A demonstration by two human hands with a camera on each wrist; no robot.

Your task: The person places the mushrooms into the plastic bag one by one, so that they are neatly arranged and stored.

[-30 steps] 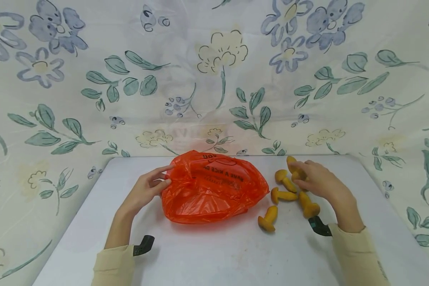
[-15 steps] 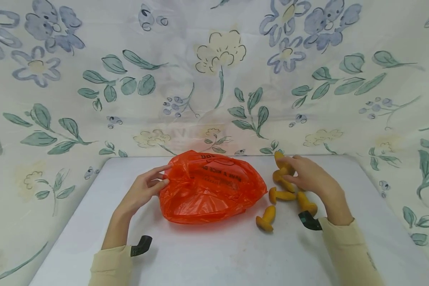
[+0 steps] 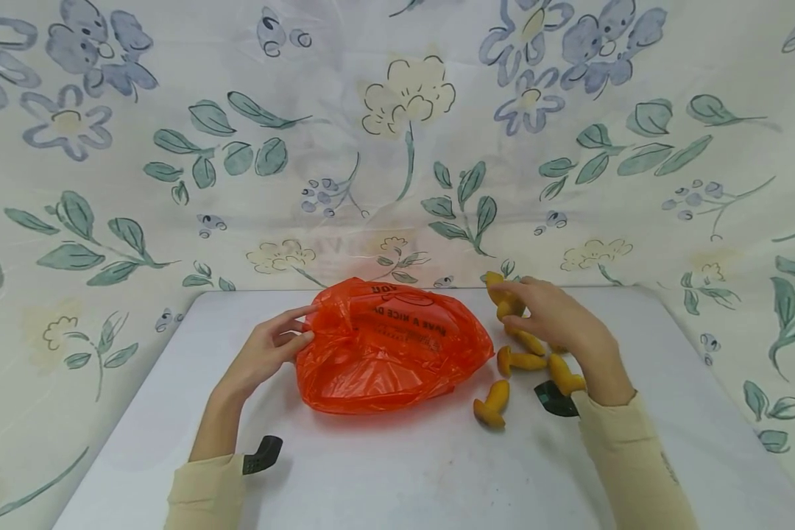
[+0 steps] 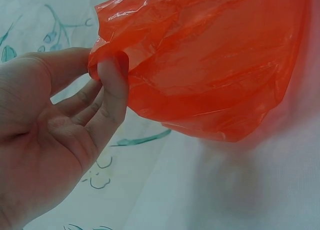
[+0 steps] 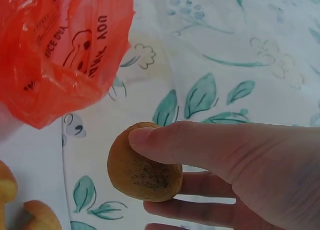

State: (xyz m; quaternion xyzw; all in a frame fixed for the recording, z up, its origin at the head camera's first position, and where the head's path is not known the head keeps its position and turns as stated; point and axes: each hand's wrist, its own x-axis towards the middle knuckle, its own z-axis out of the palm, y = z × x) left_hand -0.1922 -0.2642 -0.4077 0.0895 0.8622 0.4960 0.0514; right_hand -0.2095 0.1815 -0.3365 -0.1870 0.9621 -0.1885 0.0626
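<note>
At the left end of a red plastic bag (image 3: 397,353), my left hand (image 3: 255,361) pinches the bag's edge between thumb and fingers; the left wrist view shows the film folded there. The bag lies mouth toward me, with printed lettering on top. My right hand (image 3: 563,316) holds a yellow-brown mushroom (image 3: 497,283) just off the bag's right end. In the right wrist view the thumb presses on the rounded, dark-speckled cap (image 5: 142,167), with fingers behind it. Below that hand lie several more mushrooms (image 3: 520,361), one partly hidden by the hand.
A white table (image 3: 397,471) bears everything. Behind it hangs a floral cloth (image 3: 344,110), close to the table's back edge. One mushroom (image 3: 492,405) lies nearer me, apart from the others. Black wrist cameras (image 3: 263,454) stick out from both sleeves.
My right hand has lifted the mushroom and carried it left, from over the other mushrooms toward the bag. The left hand and the bag have stayed in place.
</note>
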